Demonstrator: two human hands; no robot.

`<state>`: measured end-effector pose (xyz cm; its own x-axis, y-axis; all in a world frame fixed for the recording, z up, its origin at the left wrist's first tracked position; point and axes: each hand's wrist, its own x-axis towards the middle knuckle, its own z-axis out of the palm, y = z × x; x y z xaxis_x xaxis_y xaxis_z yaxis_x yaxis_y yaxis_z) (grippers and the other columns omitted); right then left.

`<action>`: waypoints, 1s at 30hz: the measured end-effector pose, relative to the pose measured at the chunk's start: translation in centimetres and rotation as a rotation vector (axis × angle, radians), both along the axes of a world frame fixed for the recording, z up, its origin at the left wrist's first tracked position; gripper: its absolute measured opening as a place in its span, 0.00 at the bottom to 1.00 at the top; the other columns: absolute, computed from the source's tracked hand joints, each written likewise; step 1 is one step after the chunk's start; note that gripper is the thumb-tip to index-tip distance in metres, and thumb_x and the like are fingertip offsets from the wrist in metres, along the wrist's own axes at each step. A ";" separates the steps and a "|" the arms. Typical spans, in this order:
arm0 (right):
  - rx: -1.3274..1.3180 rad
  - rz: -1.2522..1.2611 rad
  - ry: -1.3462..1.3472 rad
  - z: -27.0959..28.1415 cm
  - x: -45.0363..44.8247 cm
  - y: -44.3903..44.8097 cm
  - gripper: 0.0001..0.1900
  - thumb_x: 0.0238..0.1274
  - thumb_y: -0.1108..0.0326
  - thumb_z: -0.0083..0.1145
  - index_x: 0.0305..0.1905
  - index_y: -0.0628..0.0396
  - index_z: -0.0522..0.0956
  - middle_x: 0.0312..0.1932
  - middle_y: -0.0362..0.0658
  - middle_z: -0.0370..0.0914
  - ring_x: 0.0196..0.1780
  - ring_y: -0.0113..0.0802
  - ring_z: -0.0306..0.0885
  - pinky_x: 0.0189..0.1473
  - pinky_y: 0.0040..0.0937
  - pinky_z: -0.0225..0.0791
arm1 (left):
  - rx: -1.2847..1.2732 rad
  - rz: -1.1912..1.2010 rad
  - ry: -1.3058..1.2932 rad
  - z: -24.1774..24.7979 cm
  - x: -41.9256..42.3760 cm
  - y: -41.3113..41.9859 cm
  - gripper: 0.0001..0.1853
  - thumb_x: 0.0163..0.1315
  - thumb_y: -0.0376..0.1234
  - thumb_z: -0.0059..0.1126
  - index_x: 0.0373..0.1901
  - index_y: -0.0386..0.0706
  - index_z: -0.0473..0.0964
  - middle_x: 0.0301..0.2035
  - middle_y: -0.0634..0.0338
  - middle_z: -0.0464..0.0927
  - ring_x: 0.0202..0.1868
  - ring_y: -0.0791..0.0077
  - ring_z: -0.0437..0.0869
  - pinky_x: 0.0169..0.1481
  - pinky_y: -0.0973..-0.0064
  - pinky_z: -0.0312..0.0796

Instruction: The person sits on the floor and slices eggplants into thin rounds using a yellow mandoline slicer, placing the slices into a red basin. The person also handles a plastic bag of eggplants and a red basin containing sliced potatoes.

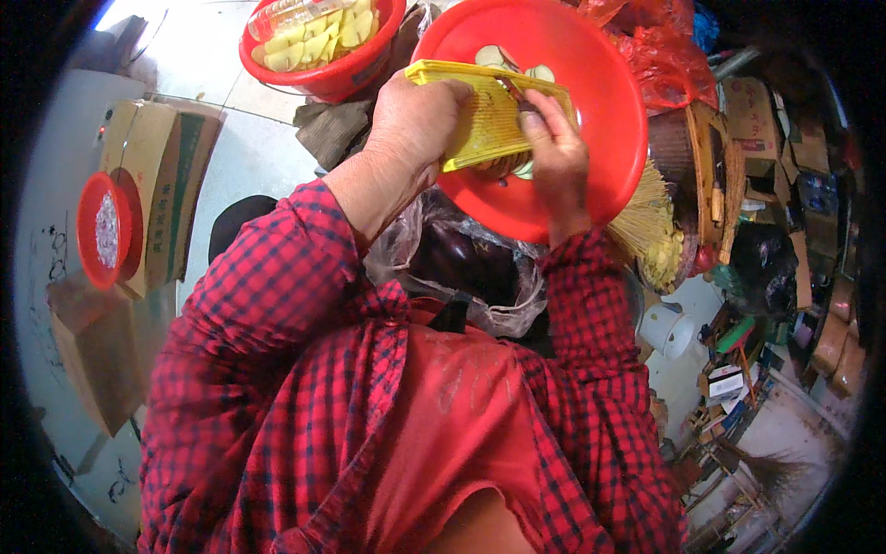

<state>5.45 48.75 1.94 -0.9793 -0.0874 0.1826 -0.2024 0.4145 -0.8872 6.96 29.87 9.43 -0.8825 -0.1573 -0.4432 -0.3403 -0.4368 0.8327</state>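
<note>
My left hand [422, 118] grips the near-left end of a yellow plastic slicer [488, 124], held tilted over a large red plastic basin [616, 145]. On the slicer's right part, my right hand [557, 135] has its fingers closed around a small dark piece; its kind is mostly hidden. Pale slices with dark rims, like eggplant slices [543, 72], lie in the basin beyond the slicer, and more show under its near edge. Below the basin, between my forearms, an open clear plastic bag [509, 315] holds dark purple eggplants [464, 260].
A red bucket [332, 82] at the top left holds yellowish slices and a clear bottle. A cardboard box [156, 201] and a small red bowl [128, 228] stand left. To the right are red plastic bags [668, 62], a straw brush [640, 208], a knife [716, 180] and a white container [666, 330].
</note>
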 end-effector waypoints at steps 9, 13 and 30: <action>-0.074 -0.180 -0.197 -2.6 -2.7 4.1 0.18 0.72 0.65 0.54 0.60 0.62 0.77 0.56 0.42 0.78 0.57 0.30 0.74 0.61 0.27 0.66 | -0.047 -0.023 -0.036 1.7 0.1 0.6 0.12 0.58 0.23 0.55 0.44 0.28 0.76 0.37 0.48 0.82 0.38 0.60 0.85 0.43 0.65 0.78; 0.074 0.036 0.042 0.4 -0.1 -0.1 0.17 0.70 0.68 0.54 0.59 0.62 0.77 0.57 0.46 0.78 0.66 0.33 0.68 0.67 0.30 0.60 | 0.054 0.019 -0.017 0.0 -0.1 0.2 0.12 0.58 0.23 0.56 0.44 0.29 0.76 0.37 0.49 0.82 0.37 0.60 0.85 0.42 0.64 0.78; -0.019 -0.396 -0.065 -2.3 -1.6 3.0 0.17 0.64 0.62 0.62 0.52 0.60 0.81 0.39 0.43 0.84 0.42 0.27 0.80 0.47 0.26 0.72 | 0.165 -0.070 -0.006 -0.3 -0.5 -0.2 0.12 0.62 0.25 0.55 0.46 0.29 0.74 0.41 0.49 0.80 0.41 0.60 0.85 0.44 0.64 0.80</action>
<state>3.80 51.72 -0.33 -0.9460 0.3022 0.1173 0.0264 0.4326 -0.9012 6.46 29.69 9.16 -0.8861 -0.0205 -0.4630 -0.3793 -0.5422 0.7498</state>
